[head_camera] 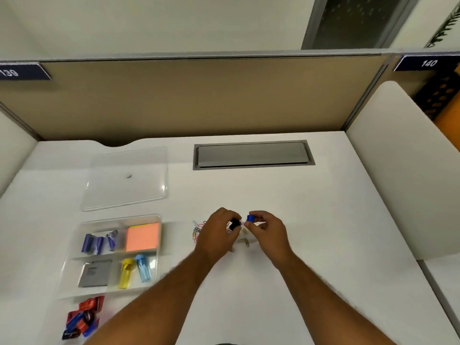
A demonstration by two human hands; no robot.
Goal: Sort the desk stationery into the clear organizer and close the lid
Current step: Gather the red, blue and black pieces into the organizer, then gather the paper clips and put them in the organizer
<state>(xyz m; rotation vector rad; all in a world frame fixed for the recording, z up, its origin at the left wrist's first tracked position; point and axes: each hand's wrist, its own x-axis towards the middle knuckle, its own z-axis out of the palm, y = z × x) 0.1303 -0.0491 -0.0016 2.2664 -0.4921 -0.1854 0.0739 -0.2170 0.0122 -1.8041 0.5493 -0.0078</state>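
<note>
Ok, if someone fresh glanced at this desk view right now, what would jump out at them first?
Probably the two hands meeting mid-desk: the left hand pinches a small black clip and the right hand a blue clip, above scattered paper clips. Next, the clear organizer at left, with bright orange sticky notes in its far right compartment, and its lid lying off behind it.

White desk point(323, 220), grey cable hatch point(252, 155), tan partition point(199, 95), nos. 139 point(10, 72) & 140 point(428, 63) signs

Clear organizer point(74, 247) open and part-filled, lid point(127, 179) behind it, paper clips point(198, 231) loose alongside
</note>
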